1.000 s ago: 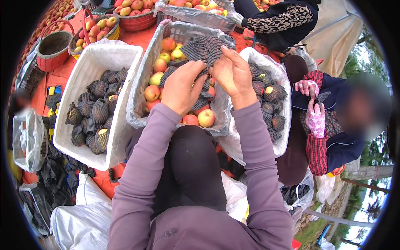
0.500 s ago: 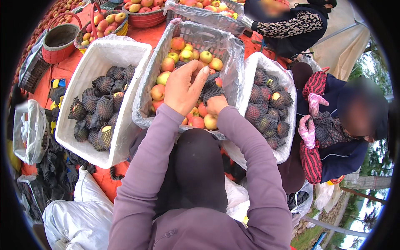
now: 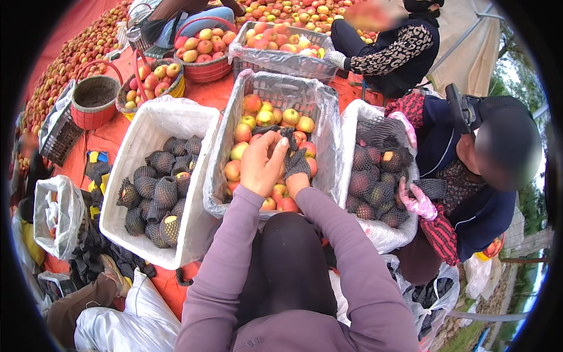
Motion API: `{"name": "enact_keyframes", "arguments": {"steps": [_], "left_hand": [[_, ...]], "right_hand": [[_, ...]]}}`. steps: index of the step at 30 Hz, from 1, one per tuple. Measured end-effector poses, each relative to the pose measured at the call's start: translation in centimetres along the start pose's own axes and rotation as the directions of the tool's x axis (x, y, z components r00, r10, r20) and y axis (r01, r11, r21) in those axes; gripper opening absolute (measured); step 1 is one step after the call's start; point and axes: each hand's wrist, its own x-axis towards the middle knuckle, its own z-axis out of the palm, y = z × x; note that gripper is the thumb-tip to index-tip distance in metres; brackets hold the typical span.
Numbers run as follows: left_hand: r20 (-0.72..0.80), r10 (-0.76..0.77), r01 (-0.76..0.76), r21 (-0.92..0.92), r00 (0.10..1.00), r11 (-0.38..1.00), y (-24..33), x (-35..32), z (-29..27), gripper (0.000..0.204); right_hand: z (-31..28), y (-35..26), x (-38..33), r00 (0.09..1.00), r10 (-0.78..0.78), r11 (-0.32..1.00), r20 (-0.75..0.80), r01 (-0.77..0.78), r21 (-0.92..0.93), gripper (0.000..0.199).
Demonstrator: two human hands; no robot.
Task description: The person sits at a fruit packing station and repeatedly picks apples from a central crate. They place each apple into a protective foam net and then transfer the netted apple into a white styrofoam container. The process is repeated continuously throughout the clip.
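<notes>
We take the middle crate (image 3: 328,117), a grey plastic one lined with clear film, as our landmark. Inside it lie loose apples (image 3: 275,117), red and yellow-green, round and glossy. Over its near half our left hand (image 3: 262,164) curls its fingers around one apple, which is mostly hidden under the palm. Our right hand (image 3: 295,176) sits just beside the left one, touching it, and pinches a dark foam net sleeve (image 3: 295,155) (black, open mesh, soft and crumpled) whose mouth is spread against the fruit. Most of that hand is covered by the sleeve, so we cannot tell exactly how its fingers lie, only that they grip the mesh.

Left of the middle crate stands a white lined crate (image 3: 152,126) holding apples already wrapped in the same dark netting (image 3: 161,196), with yellow skin showing through one or two. Right of the middle crate is another lined crate (image 3: 358,117) of netted fruit, where another person's hand in a pink glove (image 3: 417,202) rests at the rim. Beyond the middle crate sits a further crate of apples (image 3: 281,58) and red baskets (image 3: 205,67) of apples on an orange-red ground sheet (image 3: 117,132). A second person in a patterned sleeve (image 3: 390,56) reaches toward that far crate.
</notes>
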Motion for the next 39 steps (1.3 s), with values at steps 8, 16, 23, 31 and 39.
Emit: {"name": "enact_keyframes", "arguments": {"steps": [8,16,23,31,39], "left_hand": [[0.036,-0.082,0.087,-0.185,0.996,0.979,0.6,-0.1,-0.1,0.016],[0.11,-0.086,0.11,-0.239,0.99,0.965,0.6,-0.5,0.1,0.019],[0.195,-0.199,0.234,-0.18,0.96,0.955,1.0,-1.1,1.0,0.015],[0.014,-0.129,0.129,-0.252,0.992,0.959,-2.1,0.2,0.7,0.01],[0.244,-0.226,0.332,-0.634,0.943,0.699,-1.2,0.2,0.5,0.069]], "right_hand": [[-3.7,2.1,-0.5,0.995,0.073,0.965,0.061,-0.086,0.246,0.026],[-4.7,2.3,-1.6,0.992,0.121,0.93,0.033,-0.125,0.345,0.028],[-5.0,2.8,-2.1,0.991,0.127,0.91,0.051,-0.137,0.391,0.033],[-9.0,6.4,-2.4,0.931,0.218,0.467,0.293,-0.363,0.806,0.046],[-22.8,9.9,-8.1,0.552,0.504,0.459,-0.664,0.48,0.748,0.062]]}}
